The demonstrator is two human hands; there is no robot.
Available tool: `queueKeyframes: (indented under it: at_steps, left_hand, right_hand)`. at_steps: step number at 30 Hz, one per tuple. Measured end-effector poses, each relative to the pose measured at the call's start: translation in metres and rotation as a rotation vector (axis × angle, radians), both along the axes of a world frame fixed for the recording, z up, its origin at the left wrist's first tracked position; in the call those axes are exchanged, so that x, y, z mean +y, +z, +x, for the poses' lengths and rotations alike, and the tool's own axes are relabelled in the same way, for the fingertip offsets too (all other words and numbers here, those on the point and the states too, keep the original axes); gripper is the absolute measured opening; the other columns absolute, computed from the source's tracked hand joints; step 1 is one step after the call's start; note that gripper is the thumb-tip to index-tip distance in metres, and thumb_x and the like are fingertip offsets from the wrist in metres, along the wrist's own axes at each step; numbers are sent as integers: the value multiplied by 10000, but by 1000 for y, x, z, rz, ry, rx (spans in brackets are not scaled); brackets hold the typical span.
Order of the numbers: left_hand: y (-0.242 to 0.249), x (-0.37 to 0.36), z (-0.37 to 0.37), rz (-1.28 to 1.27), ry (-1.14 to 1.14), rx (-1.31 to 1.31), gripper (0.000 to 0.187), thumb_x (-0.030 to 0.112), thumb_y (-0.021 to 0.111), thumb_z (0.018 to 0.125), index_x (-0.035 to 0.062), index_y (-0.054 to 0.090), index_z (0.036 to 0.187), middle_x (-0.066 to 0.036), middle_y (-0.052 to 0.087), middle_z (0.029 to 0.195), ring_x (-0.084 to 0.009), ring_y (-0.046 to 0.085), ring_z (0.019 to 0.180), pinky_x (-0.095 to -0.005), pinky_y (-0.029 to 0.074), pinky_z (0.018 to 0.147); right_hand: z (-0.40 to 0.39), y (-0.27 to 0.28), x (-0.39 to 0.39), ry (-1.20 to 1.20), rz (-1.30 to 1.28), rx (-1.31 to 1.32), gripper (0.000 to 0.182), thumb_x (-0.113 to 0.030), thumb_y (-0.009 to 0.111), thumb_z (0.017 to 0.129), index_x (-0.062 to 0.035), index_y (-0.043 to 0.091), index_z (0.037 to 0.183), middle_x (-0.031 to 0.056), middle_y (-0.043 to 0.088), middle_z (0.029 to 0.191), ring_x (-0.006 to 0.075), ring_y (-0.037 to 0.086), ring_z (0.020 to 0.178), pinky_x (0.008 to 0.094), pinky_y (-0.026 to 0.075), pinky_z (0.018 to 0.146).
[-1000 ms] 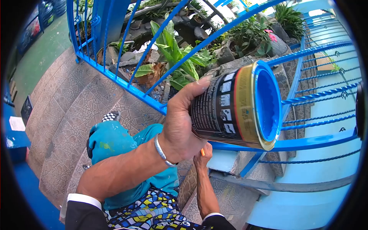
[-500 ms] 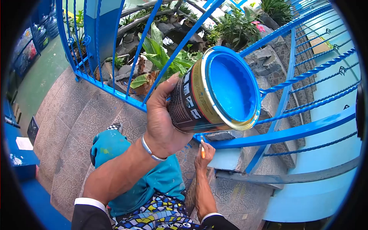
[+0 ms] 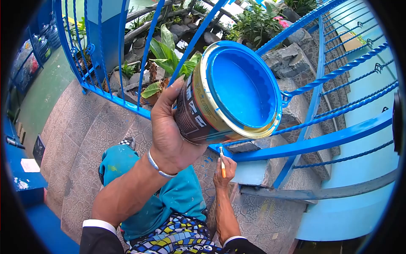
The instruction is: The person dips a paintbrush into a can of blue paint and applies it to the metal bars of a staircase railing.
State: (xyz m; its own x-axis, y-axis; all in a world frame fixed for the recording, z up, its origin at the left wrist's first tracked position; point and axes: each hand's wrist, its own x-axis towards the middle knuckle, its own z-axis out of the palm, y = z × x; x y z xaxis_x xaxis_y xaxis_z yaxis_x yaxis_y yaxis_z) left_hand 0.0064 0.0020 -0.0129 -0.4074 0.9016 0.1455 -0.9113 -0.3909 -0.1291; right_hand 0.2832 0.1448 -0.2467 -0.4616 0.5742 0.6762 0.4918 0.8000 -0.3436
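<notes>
My left hand (image 3: 171, 127) is wrapped round a paint can (image 3: 198, 112), held up and tilted so that its mouth faces me. Bright blue paint (image 3: 241, 91) shows inside, and blue smears coat the inner rim. Lower down, my right hand (image 3: 224, 172) grips a small paintbrush (image 3: 223, 166) with an orange and white handle. The brush tip points up at the lower corner of the blue metal railing (image 3: 270, 151), close below the can. Blue drops speckle the tiled floor beside it.
Stone-patterned steps (image 3: 97, 139) curve round to the left. Behind the railing bars lie rocks and leafy plants (image 3: 165, 55). A grey, unpainted-looking curved rail (image 3: 321, 193) runs at the lower right along a light blue wall (image 3: 351, 211). Plastic bottles (image 3: 40, 46) stand at far left.
The paint can and my left hand have shifted slightly left and up in view, with the mouth showing more. The brush has tilted, showing more of its pale upper part.
</notes>
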Motion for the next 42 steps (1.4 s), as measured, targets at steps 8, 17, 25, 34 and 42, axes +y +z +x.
queueKeyframes:
  at_steps: [8, 17, 25, 34, 42]
  left_hand:
    - [1, -4, 0, -36, 2, 87, 645, 562, 557, 1015, 138, 596, 1498, -131, 633, 1521, -372, 609, 1386, -620, 489, 1154]
    - [6, -5, 5, -190, -40, 63, 606, 573, 572, 1013, 203, 600, 1493, -116, 654, 1482, -385, 654, 1324, -705, 544, 1059]
    - [7, -5, 2, -11, 21, 69, 572, 525, 594, 1027, 143, 640, 1450, -114, 710, 1403, -348, 714, 1246, -618, 579, 1065]
    - [7, -5, -3, -37, 35, -4, 377, 392, 609, 1062, 95, 742, 1254, -80, 808, 1187, -245, 786, 1067, -442, 605, 1048]
    - [10, -2, -2, 56, 48, -95, 330, 354, 639, 1041, 79, 739, 1195, -80, 812, 1109, -223, 798, 972, -411, 643, 943]
  right_hand:
    - [6, -19, 20, -26, -9, -40, 265, -4, 813, 895, -73, 811, 1151, 104, 714, 1045, 313, 662, 1001, 439, 525, 906]
    - [1, -21, 8, -10, -58, -97, 271, -12, 797, 902, -62, 796, 1169, 119, 696, 1069, 327, 663, 996, 449, 536, 884]
    - [-25, 32, 17, -83, 93, -224, 379, -109, 772, 852, -125, 777, 1231, 91, 696, 1189, 315, 648, 1067, 471, 482, 867]
    - [-70, 6, 19, -44, 141, -580, 187, -73, 686, 855, -126, 751, 1022, 78, 688, 1076, 316, 620, 1011, 480, 431, 815]
    - [-52, 82, 10, -74, 215, -298, 228, -97, 725, 823, -77, 783, 1043, 112, 690, 1038, 357, 612, 1001, 484, 416, 813]
